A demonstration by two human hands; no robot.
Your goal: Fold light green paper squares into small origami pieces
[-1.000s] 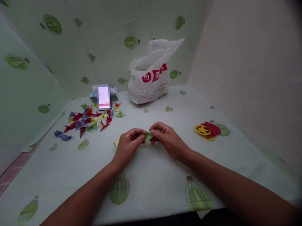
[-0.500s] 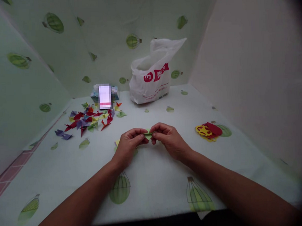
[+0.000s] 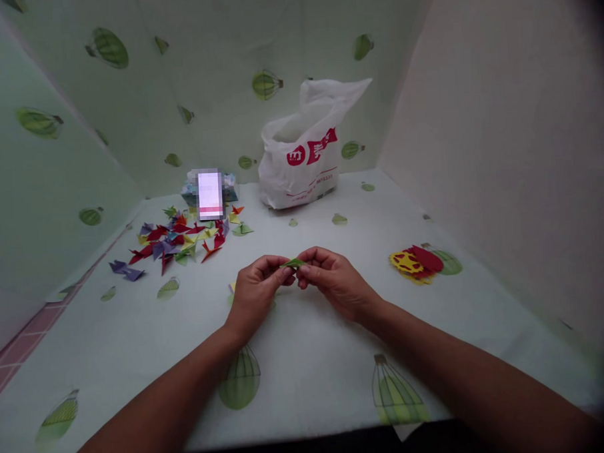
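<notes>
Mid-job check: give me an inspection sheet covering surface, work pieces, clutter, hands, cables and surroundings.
Surface: pale cloth with a balloon print.
Work pieces: small green paper, folded, held between both hands' fingertips.
Clutter: colorful folded papers heaped at left; behind them, a bright screen, pixelated, before a box; white bag upright at the back; red cutouts and yellow cutouts overlapping at right.
Hands: left hand and right hand both pinch the green paper.
Cables: nothing seen.
Surroundings: balloon-print back wall; plain right wall.
</notes>
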